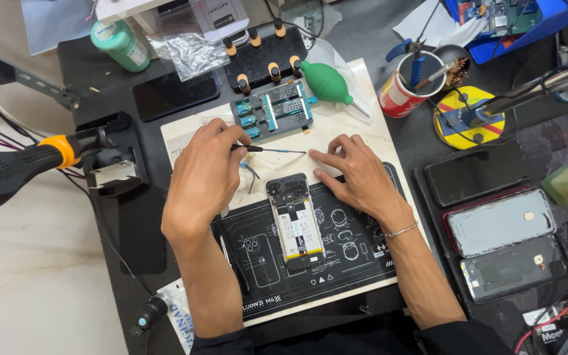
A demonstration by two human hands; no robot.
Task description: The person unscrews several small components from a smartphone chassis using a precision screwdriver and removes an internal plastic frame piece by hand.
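Nearest, opened smartphone flat on black repair mat, back cover off, battery exposed, midway along mat's far edge. Probably light and rigid yet fragile inside; best gripped by long side edges, clear of board. Left hand just beside phone's upper left, fingers closed on thin screwdriver, tip pointing right. Right hand open, empty, fingertips pressed flat beside phone's upper right corner. Beyond, metal board holder and green air blower.
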